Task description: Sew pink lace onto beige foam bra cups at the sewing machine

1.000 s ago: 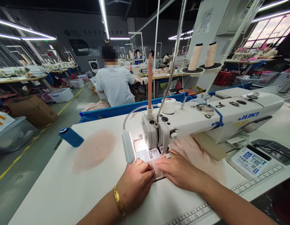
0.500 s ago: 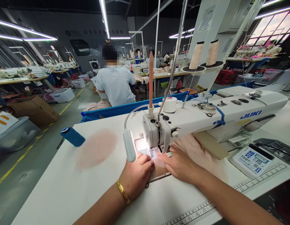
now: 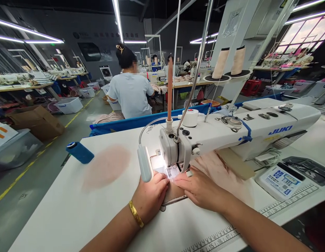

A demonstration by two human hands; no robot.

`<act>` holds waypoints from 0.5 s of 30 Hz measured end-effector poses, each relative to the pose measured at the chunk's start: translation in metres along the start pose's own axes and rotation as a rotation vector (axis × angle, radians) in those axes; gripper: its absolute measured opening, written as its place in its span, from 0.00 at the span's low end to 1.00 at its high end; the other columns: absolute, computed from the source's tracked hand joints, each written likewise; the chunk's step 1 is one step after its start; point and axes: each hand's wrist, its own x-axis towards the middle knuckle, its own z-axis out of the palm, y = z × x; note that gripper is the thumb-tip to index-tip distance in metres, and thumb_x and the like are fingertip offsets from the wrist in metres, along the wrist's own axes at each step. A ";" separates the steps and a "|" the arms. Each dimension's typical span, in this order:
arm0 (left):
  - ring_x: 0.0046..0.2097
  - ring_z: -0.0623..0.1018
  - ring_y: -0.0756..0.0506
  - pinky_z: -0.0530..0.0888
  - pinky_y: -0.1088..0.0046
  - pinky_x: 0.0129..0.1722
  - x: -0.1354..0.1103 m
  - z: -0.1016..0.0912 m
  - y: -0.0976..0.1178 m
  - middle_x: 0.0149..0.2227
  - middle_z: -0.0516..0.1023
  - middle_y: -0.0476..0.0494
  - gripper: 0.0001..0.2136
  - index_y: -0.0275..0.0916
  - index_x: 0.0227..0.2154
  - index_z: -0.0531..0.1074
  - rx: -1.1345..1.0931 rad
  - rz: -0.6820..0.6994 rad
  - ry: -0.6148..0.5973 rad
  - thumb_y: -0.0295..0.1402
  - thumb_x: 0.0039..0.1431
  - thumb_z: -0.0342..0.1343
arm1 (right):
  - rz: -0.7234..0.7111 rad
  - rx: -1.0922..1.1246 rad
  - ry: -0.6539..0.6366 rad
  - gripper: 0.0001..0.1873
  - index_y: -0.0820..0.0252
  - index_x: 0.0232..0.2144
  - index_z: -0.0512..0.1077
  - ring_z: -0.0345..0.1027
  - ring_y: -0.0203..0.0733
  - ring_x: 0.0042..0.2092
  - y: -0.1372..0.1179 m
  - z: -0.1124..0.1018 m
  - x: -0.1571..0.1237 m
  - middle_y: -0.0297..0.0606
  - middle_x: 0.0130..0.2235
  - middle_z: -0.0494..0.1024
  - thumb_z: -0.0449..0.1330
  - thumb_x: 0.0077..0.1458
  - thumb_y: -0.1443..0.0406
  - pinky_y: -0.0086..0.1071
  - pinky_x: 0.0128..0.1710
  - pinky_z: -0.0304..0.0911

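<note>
A white JUKI sewing machine (image 3: 238, 131) stands on the white table (image 3: 73, 210). Under its needle lies a small white label (image 3: 173, 172) on a pink fabric piece (image 3: 175, 192). My left hand (image 3: 150, 196), with a gold bracelet on the wrist, has its fingers curled and pressed on the fabric just left of the needle. My right hand (image 3: 199, 187) lies flat on the fabric to the right, fingertips at the label. More pink fabric (image 3: 217, 168) is bunched under the machine arm. A small lamp (image 3: 144, 162) lights the needle area.
A blue thread spool (image 3: 80, 153) lies at the table's left edge. A control panel (image 3: 280, 176) sits at the right, and two beige thread cones (image 3: 229, 63) stand behind the machine. A person in a pale blue shirt (image 3: 129, 94) sits at another station ahead. Bins and boxes line the aisle at left.
Both hands pushed the fabric forward toward the needle, then drew back slightly. The label now sits right under the presser foot.
</note>
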 end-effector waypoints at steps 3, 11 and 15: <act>0.44 0.77 0.40 0.69 0.55 0.48 0.001 0.001 -0.002 0.43 0.81 0.43 0.15 0.40 0.44 0.76 -0.010 -0.025 0.007 0.27 0.73 0.42 | 0.029 -0.014 0.033 0.19 0.54 0.42 0.77 0.64 0.48 0.41 0.001 0.003 0.001 0.39 0.42 0.80 0.54 0.54 0.77 0.38 0.42 0.60; 0.49 0.75 0.36 0.69 0.54 0.54 0.017 0.004 -0.030 0.44 0.78 0.40 0.09 0.41 0.38 0.77 -0.242 -0.379 0.077 0.34 0.66 0.51 | 0.053 -0.069 0.118 0.25 0.60 0.49 0.77 0.63 0.48 0.42 0.005 0.009 0.007 0.43 0.40 0.77 0.54 0.50 0.77 0.36 0.42 0.61; 0.47 0.74 0.35 0.70 0.54 0.54 0.043 0.013 -0.047 0.37 0.75 0.41 0.03 0.39 0.28 0.74 -0.395 -0.621 0.126 0.32 0.54 0.62 | 0.050 -0.043 0.129 0.25 0.60 0.46 0.77 0.64 0.47 0.43 0.005 0.010 0.008 0.43 0.43 0.78 0.53 0.48 0.78 0.35 0.42 0.62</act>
